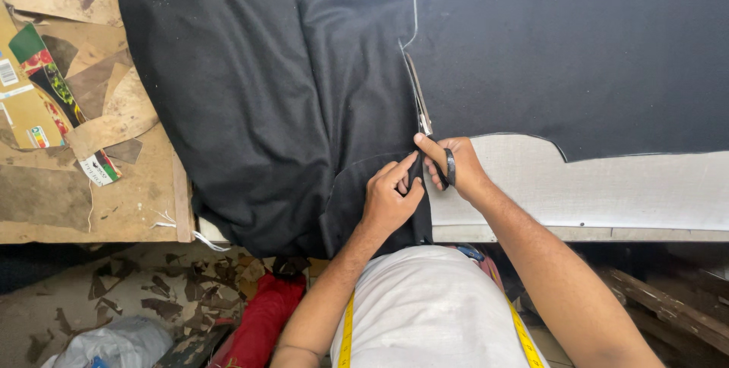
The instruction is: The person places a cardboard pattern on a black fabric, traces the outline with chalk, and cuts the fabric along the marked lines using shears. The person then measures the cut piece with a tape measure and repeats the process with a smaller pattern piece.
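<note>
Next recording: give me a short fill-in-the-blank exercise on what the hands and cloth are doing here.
1. The right hand holds a pair of ____ whose blades point away from the person.
2. The left hand pinches the ____ cloth beside the blades.
3. A thin pale ____ line runs on the cloth ahead of the blades.
4. A ____ measuring tape hangs around the person's neck.

Missing words: scissors; black; chalk; yellow
</note>
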